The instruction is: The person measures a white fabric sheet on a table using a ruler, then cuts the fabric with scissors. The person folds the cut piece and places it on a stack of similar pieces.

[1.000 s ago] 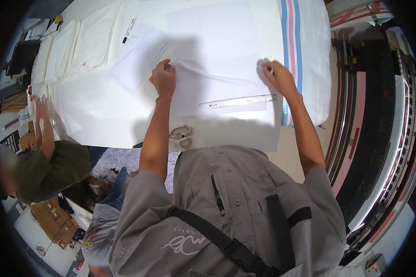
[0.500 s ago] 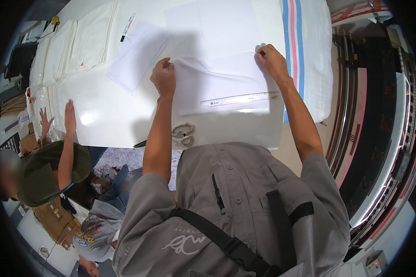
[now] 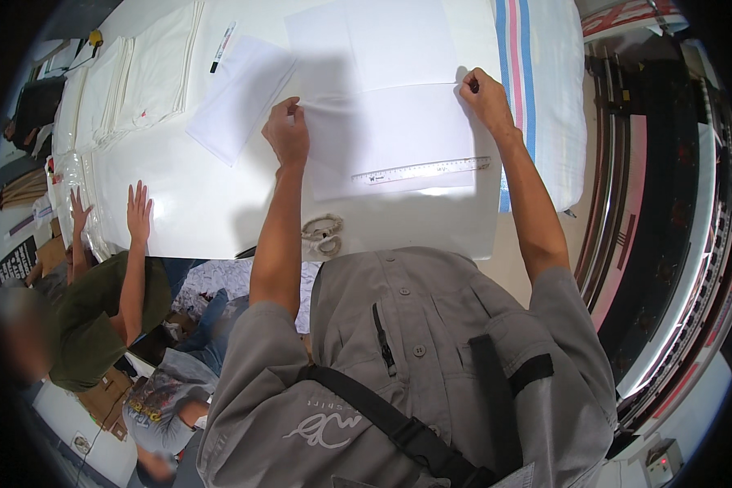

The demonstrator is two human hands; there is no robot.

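A thin white sheet of cloth (image 3: 398, 130) lies in front of me on the white table (image 3: 183, 213). My left hand (image 3: 286, 134) pinches its left edge, with the fingers curled together. My right hand (image 3: 490, 102) is closed at the far right corner, fingertips pressed together on the edge. Between the two hands the far edge runs nearly straight. Across the near part of the cloth lies a clear ruler (image 3: 421, 171). A second white piece (image 3: 240, 102) rests left of my left hand, beside a marker pen (image 3: 223, 49).
Stacks of folded white cloth (image 3: 156, 69) cover the far left. A white bundle with blue and pink stripes (image 3: 549, 114) borders the right side. Looped cord (image 3: 324, 236) sits at the near edge. Another person's hand (image 3: 139, 213) is on the left; a long machine (image 3: 667, 211) stands right.
My right hand has shifted slightly right and away from me, and the cloth's slack fold has flattened. My left hand is almost still. The person at left has moved hands and body.
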